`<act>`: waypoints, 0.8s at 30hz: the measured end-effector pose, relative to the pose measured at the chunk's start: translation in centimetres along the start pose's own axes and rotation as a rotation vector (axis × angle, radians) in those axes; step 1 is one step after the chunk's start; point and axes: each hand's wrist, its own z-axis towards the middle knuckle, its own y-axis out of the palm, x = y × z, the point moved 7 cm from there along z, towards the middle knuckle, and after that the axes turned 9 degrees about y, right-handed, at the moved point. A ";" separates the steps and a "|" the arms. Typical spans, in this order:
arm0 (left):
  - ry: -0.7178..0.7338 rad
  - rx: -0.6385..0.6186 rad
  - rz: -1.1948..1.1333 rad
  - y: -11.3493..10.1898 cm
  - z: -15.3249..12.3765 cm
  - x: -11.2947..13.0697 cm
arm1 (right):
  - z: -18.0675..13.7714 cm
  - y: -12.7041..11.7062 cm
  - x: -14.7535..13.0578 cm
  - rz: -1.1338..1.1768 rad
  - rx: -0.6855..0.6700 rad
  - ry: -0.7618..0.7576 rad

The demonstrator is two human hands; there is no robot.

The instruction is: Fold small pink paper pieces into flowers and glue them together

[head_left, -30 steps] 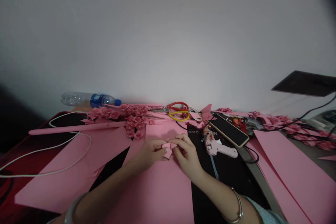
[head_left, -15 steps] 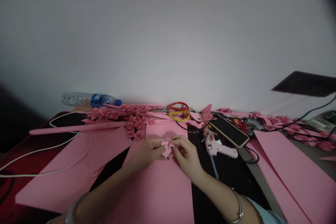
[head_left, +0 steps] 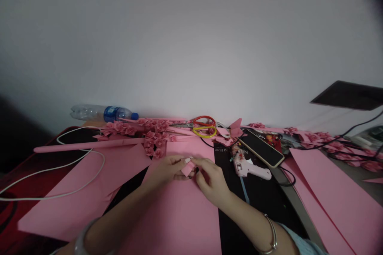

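Note:
Between my two hands is a small folded piece of pink paper [head_left: 187, 169], held above a large pink sheet [head_left: 182, 215]. My left hand [head_left: 169, 169] pinches it from the left, thumb on top and fingers beneath. From the right, the fingertips of my right hand [head_left: 212, 179] close on its upper edge. Parts of the paper are hidden behind the fingers. Just beyond the hands lie several pink paper roses [head_left: 155, 139] and scissors [head_left: 204, 131] with one red and one yellow handle loop.
At right are a glue gun [head_left: 251, 169], a phone [head_left: 261, 149] and more pink sheets [head_left: 338, 195]. To the left lie a rolled pink paper tube [head_left: 86, 146], a white cable [head_left: 74, 197] and a plastic bottle [head_left: 89, 112]. A wall [head_left: 191, 48] stands behind.
The left thumb has shifted over the top of the paper piece, and its loose upper flap no longer shows. The right fingers have moved slightly left, closer to the left hand.

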 end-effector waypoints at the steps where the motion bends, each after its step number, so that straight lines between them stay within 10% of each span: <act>1: -0.001 0.004 0.009 0.0 0.0 0.1 | 0.0 0.0 0.0 -0.006 -0.005 -0.008; 24: 0.028 -0.072 0.044 -0.2 0.3 0.0 | -0.2 0.1 -0.1 0.065 -0.025 -0.008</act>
